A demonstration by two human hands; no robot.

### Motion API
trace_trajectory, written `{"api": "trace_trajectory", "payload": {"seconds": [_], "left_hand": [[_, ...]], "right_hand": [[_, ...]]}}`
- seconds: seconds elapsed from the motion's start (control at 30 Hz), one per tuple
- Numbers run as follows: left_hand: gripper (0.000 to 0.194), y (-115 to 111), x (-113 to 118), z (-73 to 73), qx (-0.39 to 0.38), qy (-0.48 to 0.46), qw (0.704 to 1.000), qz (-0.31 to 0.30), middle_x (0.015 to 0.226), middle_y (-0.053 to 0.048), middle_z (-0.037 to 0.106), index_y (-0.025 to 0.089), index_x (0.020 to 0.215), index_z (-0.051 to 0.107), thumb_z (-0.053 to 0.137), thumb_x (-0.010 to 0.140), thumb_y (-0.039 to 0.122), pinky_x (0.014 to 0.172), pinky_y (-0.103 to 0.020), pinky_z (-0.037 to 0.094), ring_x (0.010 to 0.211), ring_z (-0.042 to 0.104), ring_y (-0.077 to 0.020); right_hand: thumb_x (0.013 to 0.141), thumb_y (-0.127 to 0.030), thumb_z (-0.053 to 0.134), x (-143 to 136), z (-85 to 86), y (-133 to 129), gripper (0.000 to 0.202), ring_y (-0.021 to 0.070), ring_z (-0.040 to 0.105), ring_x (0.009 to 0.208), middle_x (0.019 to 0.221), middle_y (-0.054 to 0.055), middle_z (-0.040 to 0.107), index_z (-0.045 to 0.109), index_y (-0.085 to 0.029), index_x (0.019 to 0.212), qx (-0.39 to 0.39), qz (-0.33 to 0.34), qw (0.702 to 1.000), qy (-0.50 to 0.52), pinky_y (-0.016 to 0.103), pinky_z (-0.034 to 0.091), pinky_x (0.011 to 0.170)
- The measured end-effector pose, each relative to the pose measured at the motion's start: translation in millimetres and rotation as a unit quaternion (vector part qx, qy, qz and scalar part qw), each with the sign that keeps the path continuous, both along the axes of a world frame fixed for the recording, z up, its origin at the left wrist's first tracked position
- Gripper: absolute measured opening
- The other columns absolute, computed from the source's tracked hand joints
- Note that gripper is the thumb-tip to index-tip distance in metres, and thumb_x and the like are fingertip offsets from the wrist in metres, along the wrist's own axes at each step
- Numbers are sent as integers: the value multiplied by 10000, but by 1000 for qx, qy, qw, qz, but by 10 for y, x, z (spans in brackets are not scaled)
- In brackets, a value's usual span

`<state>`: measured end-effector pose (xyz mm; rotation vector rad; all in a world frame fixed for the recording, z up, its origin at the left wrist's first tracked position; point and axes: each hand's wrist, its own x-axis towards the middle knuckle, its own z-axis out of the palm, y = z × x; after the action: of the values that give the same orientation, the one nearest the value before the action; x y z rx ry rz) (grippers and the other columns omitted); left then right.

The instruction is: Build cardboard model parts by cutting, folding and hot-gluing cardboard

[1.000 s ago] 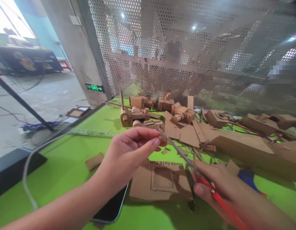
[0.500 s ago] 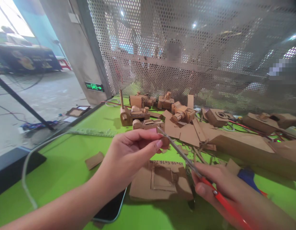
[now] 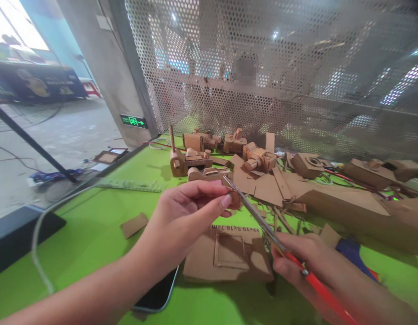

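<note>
My left hand point(image 3: 191, 210) pinches a small brown cardboard piece point(image 3: 235, 200) between thumb and fingers, near the middle of the view. Closed around red-handled scissors point(image 3: 325, 291), my right hand point(image 3: 313, 253) is at the lower right. The scissors' metal blades point up and left, with their tips at the small piece beside my left fingertips. Below the hands lies a flat cardboard panel point(image 3: 198, 262) with a raised square frame and printed numbers. A phone point(image 3: 158, 291) is partly hidden under my left forearm.
Cardboard models point(image 3: 186, 162) and scraps point(image 3: 268, 187) line the back of the green table point(image 3: 83, 253). A long cardboard box point(image 3: 357, 216) stands at the right, near a blue object point(image 3: 352, 255). A white cable point(image 3: 36, 243) curves at the left; perforated metal point(image 3: 209, 99) rises behind.
The scissor blades have shifted slightly and look a little more apart. My left hand stays almost in place with the cardboard piece.
</note>
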<state>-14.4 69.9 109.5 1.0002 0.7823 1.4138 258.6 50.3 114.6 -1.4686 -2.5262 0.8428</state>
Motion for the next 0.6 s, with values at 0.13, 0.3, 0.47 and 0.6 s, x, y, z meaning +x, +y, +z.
{"api": "trace_trajectory", "payload": {"seconds": [0.13,0.3,0.47,0.6], "left_hand": [[184,-9,5,-4,-32,-32,999,-23,880,-19,903,179,924,873,1040,850,168,733,-141,712,786,861,-126],[205,-11,8,3,-37,-57,997,-32,852,-34,898,153,887,849,1046,831,134,733,-160,722,746,860,-132],[181,-27,0,11,-35,-62,996,-45,845,-39,906,162,881,850,1026,859,125,740,-161,718,764,872,-139],[135,-16,0,11,-19,-41,999,-24,908,-41,921,173,953,892,1010,892,152,786,-144,707,818,874,-127]], "right_hand": [[1195,-636,445,-12,-28,-20,509,185,569,656,732,-17,624,532,-259,865,12,7,1000,-14,297,341,597],[1198,-588,476,-53,-38,-26,487,172,563,622,709,-20,628,534,-257,845,14,8,1000,-7,283,339,565],[1167,-636,562,-62,-106,-41,514,160,516,597,681,-33,577,526,-255,824,44,-13,999,25,279,326,555],[1158,-651,570,-30,-94,3,513,163,541,600,695,-31,596,534,-255,834,60,-14,997,37,279,350,553]]}}
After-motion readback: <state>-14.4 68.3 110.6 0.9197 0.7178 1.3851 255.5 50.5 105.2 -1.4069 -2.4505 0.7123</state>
